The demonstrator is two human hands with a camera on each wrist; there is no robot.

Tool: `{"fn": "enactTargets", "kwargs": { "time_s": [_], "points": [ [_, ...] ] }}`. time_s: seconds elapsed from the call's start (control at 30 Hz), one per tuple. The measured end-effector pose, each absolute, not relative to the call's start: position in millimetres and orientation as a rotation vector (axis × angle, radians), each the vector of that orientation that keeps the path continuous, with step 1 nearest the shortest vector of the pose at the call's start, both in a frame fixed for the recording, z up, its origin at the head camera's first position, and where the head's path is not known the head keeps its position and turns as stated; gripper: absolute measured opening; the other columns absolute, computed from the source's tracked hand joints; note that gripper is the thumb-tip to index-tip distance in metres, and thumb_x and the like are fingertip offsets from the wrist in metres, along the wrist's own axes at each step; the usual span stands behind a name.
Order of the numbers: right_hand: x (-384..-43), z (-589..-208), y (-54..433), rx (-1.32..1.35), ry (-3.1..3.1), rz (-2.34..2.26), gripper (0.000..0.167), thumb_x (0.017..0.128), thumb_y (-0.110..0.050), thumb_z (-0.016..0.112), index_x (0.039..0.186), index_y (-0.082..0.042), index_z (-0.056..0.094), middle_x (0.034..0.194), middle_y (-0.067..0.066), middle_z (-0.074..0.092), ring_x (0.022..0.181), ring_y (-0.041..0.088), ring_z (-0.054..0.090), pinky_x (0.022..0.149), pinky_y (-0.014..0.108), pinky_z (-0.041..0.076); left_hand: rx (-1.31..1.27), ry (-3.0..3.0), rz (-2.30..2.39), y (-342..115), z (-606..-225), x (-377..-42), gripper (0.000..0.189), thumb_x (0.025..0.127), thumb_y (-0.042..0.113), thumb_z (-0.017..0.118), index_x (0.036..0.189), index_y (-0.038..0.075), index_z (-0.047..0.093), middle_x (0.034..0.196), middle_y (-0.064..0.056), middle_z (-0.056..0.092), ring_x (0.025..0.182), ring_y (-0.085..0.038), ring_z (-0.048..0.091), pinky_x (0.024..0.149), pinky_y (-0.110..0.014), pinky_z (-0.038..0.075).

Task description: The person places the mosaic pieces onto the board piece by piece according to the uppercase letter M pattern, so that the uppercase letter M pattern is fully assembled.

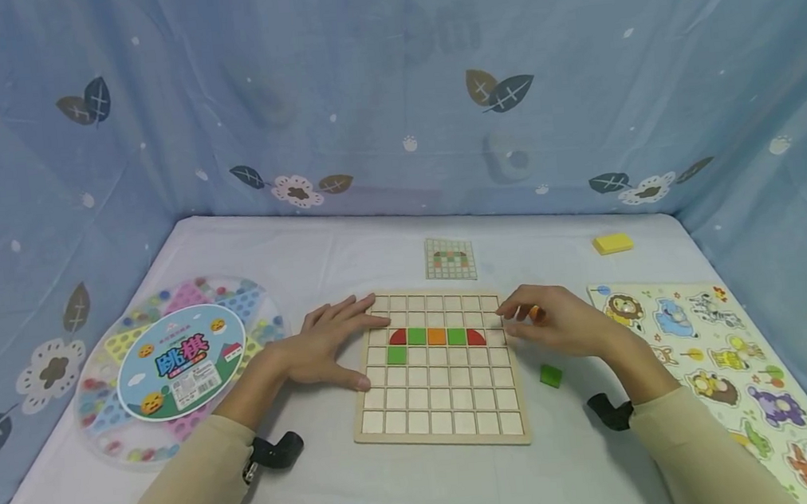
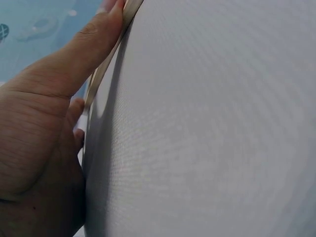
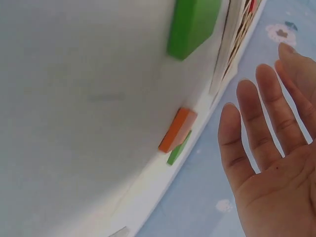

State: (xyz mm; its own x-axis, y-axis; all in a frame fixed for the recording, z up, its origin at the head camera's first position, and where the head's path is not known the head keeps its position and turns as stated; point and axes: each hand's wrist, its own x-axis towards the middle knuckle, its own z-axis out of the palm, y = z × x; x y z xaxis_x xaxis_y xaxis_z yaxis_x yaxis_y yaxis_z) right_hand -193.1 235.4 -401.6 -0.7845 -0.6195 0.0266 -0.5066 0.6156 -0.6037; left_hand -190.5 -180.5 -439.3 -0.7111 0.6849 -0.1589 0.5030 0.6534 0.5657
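A wooden grid board (image 1: 433,424) lies in the middle of the table. Across one row sit a red quarter-round tile (image 1: 398,336), green tiles, an orange tile (image 1: 436,336) and a second red tile (image 1: 476,337); one more green tile (image 1: 396,355) sits below at the left. My left hand (image 1: 325,347) rests with spread fingers on the board's left edge, its thumb at the rim. At the right edge my right hand (image 1: 557,320) hovers, fingers loosely bent and holding nothing in the right wrist view. Near it lie a green block (image 1: 550,375) and an orange block (image 3: 177,131).
A small pattern card (image 1: 450,259) lies behind the board, and a yellow block (image 1: 612,244) at the back right. On the left is a round Chinese checkers set (image 1: 181,363). An animal puzzle board (image 1: 684,411) lies on the right. Patterned blue cloth (image 1: 375,86) walls the table.
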Motion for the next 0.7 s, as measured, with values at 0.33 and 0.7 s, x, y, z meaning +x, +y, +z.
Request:
{"fn": "enactTargets", "kwargs": {
  "time_s": [0.33, 0.7],
  "points": [
    [-195, -403, 261, -0.912, 2.703, -0.867, 0.022, 0.093, -0.006, 0.075, 0.114, -0.008, 0.072, 0.108, 0.001, 0.071, 0.094, 0.018, 0.065, 0.078, 0.035, 0.056, 0.927, 2.513, 0.709, -181, -436, -188, 0.096, 0.079, 0.063, 0.081, 0.159, 0.033, 0.037, 0.174, -0.002, 0.005, 0.159, -0.034, 0.0, 0.12, -0.066, 0.003],
    [-193, -410, 283, -0.776, 2.696, -0.85, 0.026, 0.09, -0.009, 0.079, 0.116, -0.012, 0.072, 0.108, -0.001, 0.072, 0.094, 0.019, 0.065, 0.075, 0.03, 0.055, 0.939, 2.513, 0.705, -180, -439, -190, 0.096, 0.078, 0.064, 0.08, 0.159, 0.034, 0.037, 0.174, -0.002, 0.005, 0.159, -0.034, 0.0, 0.12, -0.066, 0.003]
  ]
}}
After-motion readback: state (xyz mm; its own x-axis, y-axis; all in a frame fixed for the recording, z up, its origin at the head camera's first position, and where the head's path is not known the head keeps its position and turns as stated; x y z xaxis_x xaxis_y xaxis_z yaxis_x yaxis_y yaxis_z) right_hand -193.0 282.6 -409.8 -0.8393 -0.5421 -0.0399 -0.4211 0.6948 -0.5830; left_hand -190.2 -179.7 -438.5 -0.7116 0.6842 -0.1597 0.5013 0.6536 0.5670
